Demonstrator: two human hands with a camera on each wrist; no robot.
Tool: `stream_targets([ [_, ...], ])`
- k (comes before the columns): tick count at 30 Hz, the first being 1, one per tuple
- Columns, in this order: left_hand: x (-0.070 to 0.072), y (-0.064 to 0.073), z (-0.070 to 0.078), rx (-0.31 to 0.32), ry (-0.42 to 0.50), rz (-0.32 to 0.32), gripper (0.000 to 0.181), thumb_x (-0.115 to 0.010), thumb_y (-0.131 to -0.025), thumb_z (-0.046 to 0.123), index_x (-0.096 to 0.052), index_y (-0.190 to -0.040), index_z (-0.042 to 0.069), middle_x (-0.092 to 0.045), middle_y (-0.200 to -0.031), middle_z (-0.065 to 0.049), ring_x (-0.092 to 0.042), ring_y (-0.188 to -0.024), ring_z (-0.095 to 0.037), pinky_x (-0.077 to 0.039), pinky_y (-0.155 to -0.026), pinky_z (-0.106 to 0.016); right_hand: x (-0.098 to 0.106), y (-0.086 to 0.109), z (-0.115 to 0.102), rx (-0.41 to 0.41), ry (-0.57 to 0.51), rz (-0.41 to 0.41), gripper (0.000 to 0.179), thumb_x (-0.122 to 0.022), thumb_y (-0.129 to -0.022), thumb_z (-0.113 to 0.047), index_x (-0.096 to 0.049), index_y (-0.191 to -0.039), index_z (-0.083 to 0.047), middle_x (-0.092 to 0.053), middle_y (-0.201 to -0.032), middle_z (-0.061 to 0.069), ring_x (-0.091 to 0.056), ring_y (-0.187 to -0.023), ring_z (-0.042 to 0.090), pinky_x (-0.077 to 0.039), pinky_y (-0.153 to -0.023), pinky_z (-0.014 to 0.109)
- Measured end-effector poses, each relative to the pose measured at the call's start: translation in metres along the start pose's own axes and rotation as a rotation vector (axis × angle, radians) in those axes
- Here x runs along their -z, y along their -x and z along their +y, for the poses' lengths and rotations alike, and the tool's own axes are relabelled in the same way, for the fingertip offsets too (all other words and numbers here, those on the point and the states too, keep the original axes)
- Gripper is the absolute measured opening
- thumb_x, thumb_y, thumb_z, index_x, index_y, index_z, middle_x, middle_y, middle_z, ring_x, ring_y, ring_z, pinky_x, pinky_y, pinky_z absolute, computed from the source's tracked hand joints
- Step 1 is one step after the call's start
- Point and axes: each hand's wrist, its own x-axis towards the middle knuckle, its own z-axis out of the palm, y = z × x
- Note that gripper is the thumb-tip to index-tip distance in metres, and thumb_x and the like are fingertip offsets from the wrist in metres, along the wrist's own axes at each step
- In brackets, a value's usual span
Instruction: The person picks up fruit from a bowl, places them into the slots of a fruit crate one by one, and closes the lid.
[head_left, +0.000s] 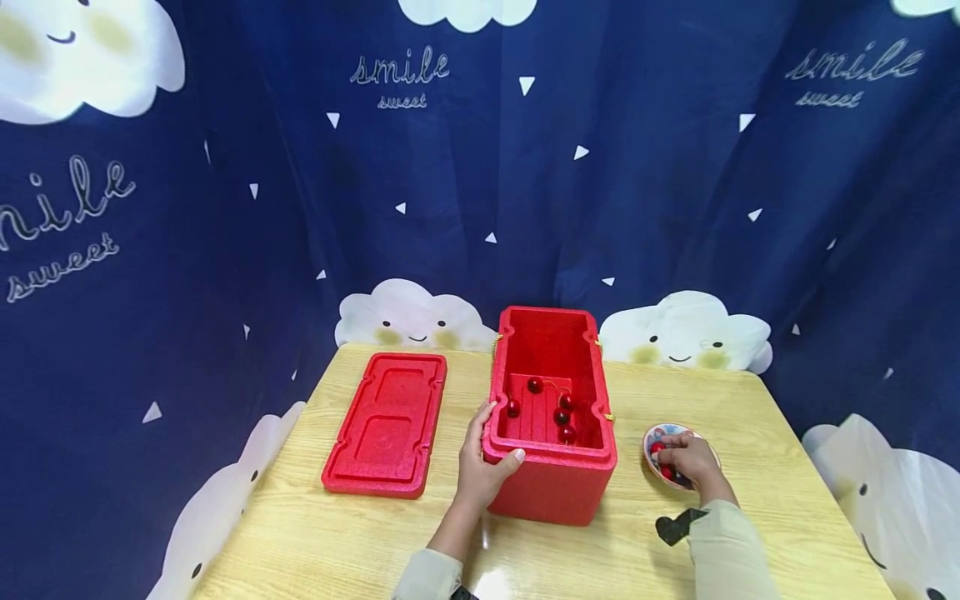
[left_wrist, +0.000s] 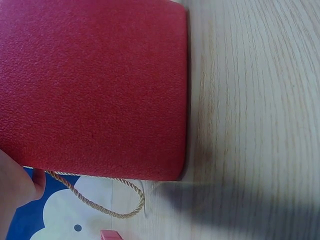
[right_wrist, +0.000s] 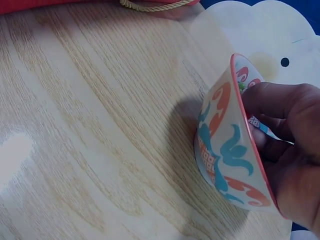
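A tall red box (head_left: 551,487), topless, stands in the middle of the table. Several dark red cherries (head_left: 567,435) with stems lie on its floor. My left hand (head_left: 483,467) grips the box's near left corner, thumb over the front rim and fingers along the left side; the left wrist view catches only part of it. To the right of the box, my right hand (head_left: 693,461) reaches into a small patterned bowl (right_wrist: 225,145). Red cherries (head_left: 657,447) show in the bowl beside the fingers. The fingers are bent inside, but the bowl wall hides their tips in the right wrist view.
A red lid (head_left: 390,425) with two recessed panels lies flat left of the box. Gold cord (left_wrist: 132,212) loops from the box's side. The wooden table (head_left: 285,533) meets a dark blue curtain (head_left: 465,233) with clouds behind and at both sides.
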Motion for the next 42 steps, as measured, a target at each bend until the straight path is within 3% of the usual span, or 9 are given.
stream_targets([
  [6, 0.000, 0.000, -0.002, -0.012, 0.000, 0.002, 0.073, -0.072, -0.071, 0.009, -0.041, -0.136, -0.002, -0.031, -0.145, -0.019, -0.036, -0.128, -0.029, -0.040, -0.096, -0.031, 0.000, 0.001, 0.000, -0.010, -0.010, -0.003, 0.048, -0.072, -0.072, -0.008, -0.056, -0.113, 0.012, -0.059, -0.103, 0.027, -0.050, -0.078, 0.015, -0.043, -0.064, 0.024],
  [17, 0.001, 0.000, -0.003, -0.013, -0.008, 0.000, 0.073, -0.073, -0.071, 0.010, -0.041, -0.136, 0.000, -0.031, -0.145, -0.018, -0.035, -0.129, -0.028, -0.040, -0.096, -0.034, 0.002, 0.014, -0.017, -0.004, -0.089, 0.006, 0.050, -0.069, -0.080, -0.010, -0.050, -0.118, 0.015, -0.058, -0.102, 0.023, -0.052, -0.078, 0.018, -0.046, -0.063, 0.028],
  [26, 0.001, 0.000, -0.005, -0.017, -0.012, 0.001, 0.073, -0.073, -0.071, 0.011, -0.042, -0.136, 0.000, -0.031, -0.146, -0.017, -0.034, -0.129, -0.028, -0.039, -0.097, -0.038, 0.009, 0.024, -0.026, 0.059, -0.036, 0.046, 0.047, -0.065, -0.082, -0.010, -0.051, -0.121, 0.012, -0.058, -0.109, 0.025, -0.054, -0.095, 0.027, -0.044, -0.072, 0.026],
  [33, 0.002, 0.001, -0.003, -0.011, -0.012, 0.005, 0.074, -0.073, -0.070, 0.009, -0.041, -0.136, -0.001, -0.031, -0.145, -0.019, -0.036, -0.128, -0.029, -0.039, -0.096, -0.035, 0.013, 0.035, -0.035, 0.055, -0.139, 0.042, 0.050, -0.065, -0.085, -0.014, -0.047, -0.125, 0.011, -0.060, -0.105, 0.016, -0.054, -0.083, 0.009, -0.046, -0.072, 0.027],
  [37, 0.002, 0.001, 0.002, -0.002, -0.011, 0.003, 0.074, -0.072, -0.071, 0.009, -0.040, -0.137, -0.001, -0.031, -0.145, -0.018, -0.036, -0.127, -0.029, -0.040, -0.095, -0.031, 0.012, 0.042, -0.038, 0.046, -0.210, 0.048, 0.050, -0.064, -0.086, -0.011, -0.045, -0.127, 0.011, -0.060, -0.105, 0.013, -0.054, -0.081, 0.005, -0.048, -0.076, 0.032],
  [42, 0.001, 0.001, 0.002, -0.006, -0.007, -0.002, 0.074, -0.072, -0.071, 0.010, -0.040, -0.137, -0.001, -0.031, -0.145, -0.017, -0.036, -0.127, -0.030, -0.041, -0.094, -0.031, 0.013, 0.049, -0.046, 0.073, -0.268, 0.087, 0.052, -0.067, -0.085, -0.012, -0.045, -0.126, 0.012, -0.061, -0.099, 0.006, -0.054, -0.080, 0.001, -0.049, -0.075, 0.028],
])
